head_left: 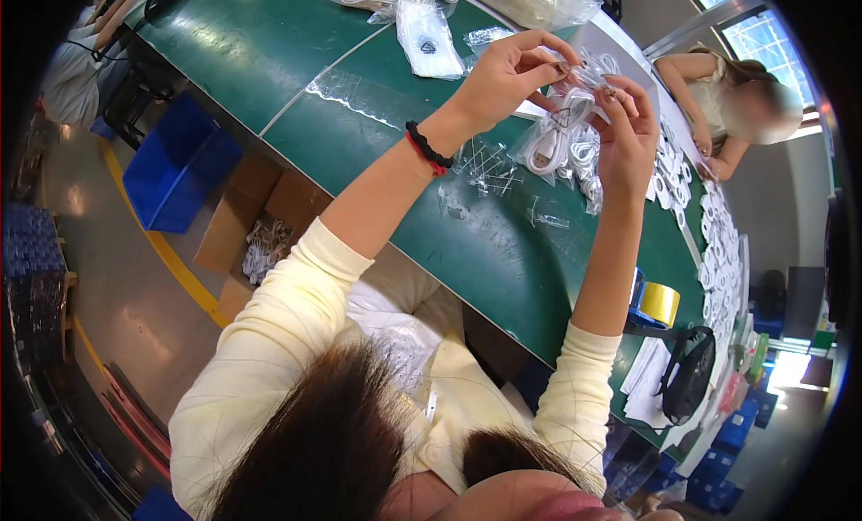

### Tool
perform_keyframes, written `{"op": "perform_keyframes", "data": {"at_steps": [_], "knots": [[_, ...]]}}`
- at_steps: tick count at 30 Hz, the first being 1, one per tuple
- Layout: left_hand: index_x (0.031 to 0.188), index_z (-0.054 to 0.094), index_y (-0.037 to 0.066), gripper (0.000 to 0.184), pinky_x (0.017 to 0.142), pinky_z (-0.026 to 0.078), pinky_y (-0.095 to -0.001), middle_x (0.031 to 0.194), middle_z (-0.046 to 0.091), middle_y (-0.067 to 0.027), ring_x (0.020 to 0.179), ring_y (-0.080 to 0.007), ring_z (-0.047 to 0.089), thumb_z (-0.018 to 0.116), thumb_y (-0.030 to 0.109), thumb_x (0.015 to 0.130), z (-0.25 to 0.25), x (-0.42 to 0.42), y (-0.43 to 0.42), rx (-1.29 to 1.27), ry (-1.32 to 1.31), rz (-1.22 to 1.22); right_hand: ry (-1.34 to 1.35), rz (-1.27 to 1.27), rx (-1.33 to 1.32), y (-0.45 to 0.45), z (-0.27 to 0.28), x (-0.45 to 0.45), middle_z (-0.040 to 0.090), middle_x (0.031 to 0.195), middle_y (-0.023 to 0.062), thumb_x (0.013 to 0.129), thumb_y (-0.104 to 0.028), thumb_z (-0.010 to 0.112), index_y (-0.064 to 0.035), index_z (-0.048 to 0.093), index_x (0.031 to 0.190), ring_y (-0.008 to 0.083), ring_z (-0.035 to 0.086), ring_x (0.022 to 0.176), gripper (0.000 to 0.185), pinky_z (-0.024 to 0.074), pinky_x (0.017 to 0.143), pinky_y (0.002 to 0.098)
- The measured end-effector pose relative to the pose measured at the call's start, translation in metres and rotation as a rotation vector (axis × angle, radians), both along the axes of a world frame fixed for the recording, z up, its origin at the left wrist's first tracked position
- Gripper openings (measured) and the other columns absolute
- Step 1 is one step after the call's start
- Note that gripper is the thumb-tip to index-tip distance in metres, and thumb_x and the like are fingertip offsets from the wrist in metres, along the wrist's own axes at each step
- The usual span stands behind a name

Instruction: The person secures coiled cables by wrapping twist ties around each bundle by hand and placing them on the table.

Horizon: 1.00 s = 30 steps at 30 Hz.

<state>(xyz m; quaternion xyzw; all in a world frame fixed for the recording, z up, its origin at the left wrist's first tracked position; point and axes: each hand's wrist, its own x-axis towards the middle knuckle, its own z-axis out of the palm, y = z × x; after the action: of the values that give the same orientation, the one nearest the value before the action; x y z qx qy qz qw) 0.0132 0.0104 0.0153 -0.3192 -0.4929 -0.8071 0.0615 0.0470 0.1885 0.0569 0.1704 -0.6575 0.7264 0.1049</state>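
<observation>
A clear plastic bag with a coiled white USB cable (pixel 546 149) in it hangs below my raised hands, over the green table (pixel 476 234). My left hand (pixel 514 79), with black and red bands at the wrist, pinches the upper edge of the bag between thumb and fingers. My right hand (pixel 628 131) has its fingers closed on the other side of the bag's top. The exact grip of the fingertips is partly hidden by glare on the plastic. Thin white twist ties (pixel 489 168) lie scattered below, beside more coiled white cables.
A bagged white item (pixel 428 38) lies at the table's back. Many white ring-shaped pieces (pixel 718 252) cover a strip on the right, where another person (pixel 700 99) sits. A yellow tape roll (pixel 660 304) and a black fan (pixel 690 376) stand nearer; a blue bin (pixel 180 166) is left.
</observation>
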Motion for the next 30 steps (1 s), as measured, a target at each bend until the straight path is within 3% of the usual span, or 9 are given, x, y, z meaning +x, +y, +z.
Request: {"op": "perform_keyframes", "data": {"at_steps": [5,12,14,16,22,23,25,29,30], "knots": [[0.103,0.063,0.001,0.018,0.07,0.061,-0.0312,0.098,0.066,-0.0079,0.093,-0.0142,0.065,0.053,0.002,0.088,0.005,0.001,-0.002,0.093,-0.035,-0.08,0.04,0.148,-0.053,0.012,-0.006,-0.006,0.06,0.105,0.0067,0.092,-0.006,0.056,-0.0021,0.058,0.105,0.0129,0.059,0.096,0.014,0.0492,0.08,0.029],[0.102,0.065,0.0,0.016,0.074,0.055,-0.0266,0.099,0.067,-0.0076,0.093,-0.0123,0.064,0.056,0.007,0.09,0.003,-0.003,-0.011,0.075,-0.016,-0.108,-0.064,0.193,-0.09,0.011,0.0,-0.003,0.06,0.104,0.0077,0.093,-0.011,0.054,-0.0016,0.059,0.105,0.0157,0.06,0.098,0.017,0.0509,0.079,0.0292],[0.104,0.065,0.0,0.018,0.074,0.054,-0.0241,0.098,0.068,-0.0065,0.09,-0.0124,0.065,0.062,0.008,0.088,-0.001,-0.006,-0.009,-0.109,0.085,0.103,-0.071,0.16,-0.062,0.008,0.0,-0.002,0.061,0.103,0.0078,0.093,-0.011,0.055,-0.0014,0.06,0.106,0.0158,0.06,0.099,0.017,0.0513,0.08,0.0291],[0.104,0.065,0.0,0.019,0.074,0.054,-0.0238,0.098,0.068,-0.0061,0.09,-0.0124,0.065,0.064,0.008,0.088,0.0,-0.006,-0.009,-0.106,0.07,0.103,-0.043,0.036,0.162,0.003,0.0,-0.001,0.062,0.103,0.0082,0.091,-0.01,0.059,-0.0009,0.06,0.111,0.0153,0.06,0.1,0.022,0.0521,0.081,0.0294],[0.104,0.065,0.0,0.018,0.073,0.054,-0.0235,0.098,0.068,-0.0059,0.089,-0.0119,0.065,0.065,0.006,0.087,0.002,-0.006,-0.008,-0.032,-0.033,0.11,-0.153,0.18,0.058,-0.003,0.002,0.0,0.055,0.116,0.0097,0.093,-0.011,0.057,-0.0005,0.045,0.133,0.0166,0.055,0.11,0.043,0.0543,0.082,0.0333],[0.104,0.065,0.0,0.017,0.073,0.054,-0.0236,0.097,0.068,-0.0059,0.088,-0.0118,0.065,0.065,0.006,0.087,0.001,-0.007,-0.007,-0.03,-0.033,0.156,-0.222,0.029,0.104,-0.007,-0.009,0.004,0.055,0.117,0.0128,0.093,-0.016,0.057,-0.0004,0.047,0.131,0.0181,0.058,0.102,0.043,0.0547,0.082,0.0327],[0.103,0.065,0.0,0.017,0.072,0.055,-0.0244,0.098,0.068,-0.0067,0.089,-0.0118,0.064,0.065,0.005,0.086,0.002,-0.005,-0.004,-0.017,-0.032,0.153,-0.339,0.268,0.529,-0.011,0.005,0.013,0.058,0.11,0.0121,0.092,-0.019,0.059,0.0019,0.049,0.127,0.0174,0.062,0.093,0.042,0.055,0.078,0.0294],[0.108,0.058,-0.003,0.022,0.072,0.058,-0.0287,0.098,0.067,-0.0117,0.09,-0.0164,0.065,0.062,0.002,0.087,-0.003,-0.006,0.007,0.071,-0.081,0.185,-0.513,0.318,0.56,0.004,0.007,-0.002,0.062,0.102,0.0098,0.09,-0.021,0.062,0.0045,0.051,0.121,0.0163,0.064,0.088,0.041,0.054,0.075,0.0252],[0.112,0.056,-0.002,0.026,0.073,0.058,-0.029,0.099,0.066,-0.0124,0.09,-0.0171,0.065,0.061,0.003,0.087,-0.007,-0.01,0.012,0.131,-0.111,0.178,-0.461,0.17,0.467,0.015,0.005,-0.008,0.062,0.101,0.0094,0.09,-0.021,0.062,0.0049,0.052,0.119,0.0161,0.064,0.089,0.04,0.0531,0.077,0.0248]]}}
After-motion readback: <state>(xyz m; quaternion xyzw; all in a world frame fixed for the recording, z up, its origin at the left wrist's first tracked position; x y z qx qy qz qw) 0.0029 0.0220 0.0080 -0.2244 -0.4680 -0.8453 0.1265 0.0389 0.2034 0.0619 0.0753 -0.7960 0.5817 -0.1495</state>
